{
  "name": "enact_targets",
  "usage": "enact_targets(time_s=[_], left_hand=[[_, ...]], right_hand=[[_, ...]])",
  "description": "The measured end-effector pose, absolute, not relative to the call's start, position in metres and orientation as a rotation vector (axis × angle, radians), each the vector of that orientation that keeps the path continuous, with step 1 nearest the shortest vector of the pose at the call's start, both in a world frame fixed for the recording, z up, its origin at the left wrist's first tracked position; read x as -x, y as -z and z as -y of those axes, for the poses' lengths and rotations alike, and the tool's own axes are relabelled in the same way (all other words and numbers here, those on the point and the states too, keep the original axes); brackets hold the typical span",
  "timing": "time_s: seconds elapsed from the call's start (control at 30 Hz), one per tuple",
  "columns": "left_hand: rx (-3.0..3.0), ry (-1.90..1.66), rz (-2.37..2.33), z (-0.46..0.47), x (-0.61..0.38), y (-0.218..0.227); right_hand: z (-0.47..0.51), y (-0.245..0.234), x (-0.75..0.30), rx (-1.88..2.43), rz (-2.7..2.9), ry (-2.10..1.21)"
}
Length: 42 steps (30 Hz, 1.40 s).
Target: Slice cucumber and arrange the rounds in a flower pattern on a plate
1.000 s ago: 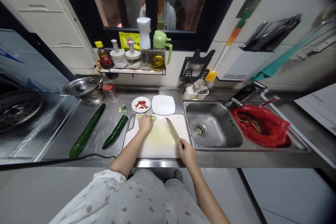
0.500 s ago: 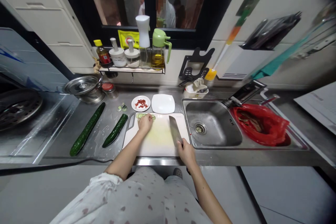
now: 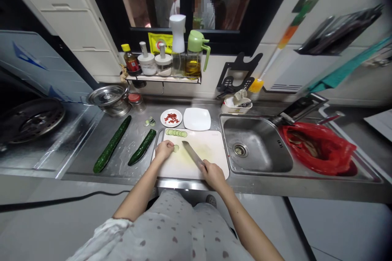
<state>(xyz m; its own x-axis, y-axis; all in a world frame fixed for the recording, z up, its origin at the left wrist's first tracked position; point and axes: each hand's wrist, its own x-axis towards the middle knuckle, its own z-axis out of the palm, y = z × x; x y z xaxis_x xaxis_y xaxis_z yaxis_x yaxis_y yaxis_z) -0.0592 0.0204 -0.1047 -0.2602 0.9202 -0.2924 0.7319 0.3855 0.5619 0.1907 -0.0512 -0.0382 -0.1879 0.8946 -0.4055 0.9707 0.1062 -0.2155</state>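
Note:
My left hand (image 3: 164, 149) rests curled on the white cutting board (image 3: 211, 151), fingertips pinching a small cucumber piece (image 3: 176, 148). My right hand (image 3: 213, 175) grips the handle of a kitchen knife (image 3: 192, 154), its blade angled toward the left hand and its tip close to the cucumber piece. A row of cucumber slices (image 3: 177, 133) lies along the far edge of the board.
A long cucumber (image 3: 112, 144) and a shorter one (image 3: 142, 147) lie left of the board. Behind it stand a plate of chopped red chilli (image 3: 171, 118) and an empty white plate (image 3: 197, 118). The sink (image 3: 255, 151) is right, with a red bag (image 3: 318, 147) beyond. A pot (image 3: 109, 100) stands far left.
My left hand drew back from the board's far edge toward me, leaving the slices in a row. The knife swung left toward the cucumber piece. The camera view shifted.

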Motion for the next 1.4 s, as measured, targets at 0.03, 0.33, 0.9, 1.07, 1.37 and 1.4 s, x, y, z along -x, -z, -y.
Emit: enact_targets(time_s=[0.03, 0.33, 0.9, 1.07, 1.37, 1.4], left_hand=[[-1.418, -0.415, -2.066, -0.019, 0.058, 0.103], [-1.43, -0.446, -2.117, -0.018, 0.059, 0.107], [-1.38, -0.426, -2.148, -0.024, 0.06, 0.108], [-1.373, -0.41, -2.146, -0.024, 0.06, 0.106], [-1.345, -0.373, -2.135, -0.027, 0.061, 0.102], [-1.343, -0.367, -2.135, -0.028, 0.061, 0.102]], right_hand=[[0.052, 0.037, -0.188, -1.86, -2.2, 0.65], [0.052, 0.034, -0.168, -1.735, -2.228, 0.617], [0.044, 0.033, -0.151, -1.63, -2.243, 0.587], [0.043, 0.033, -0.143, -1.582, -2.232, 0.598], [0.037, 0.032, -0.132, -1.553, -2.211, 0.674], [0.035, 0.031, -0.132, -1.55, -2.208, 0.683]])
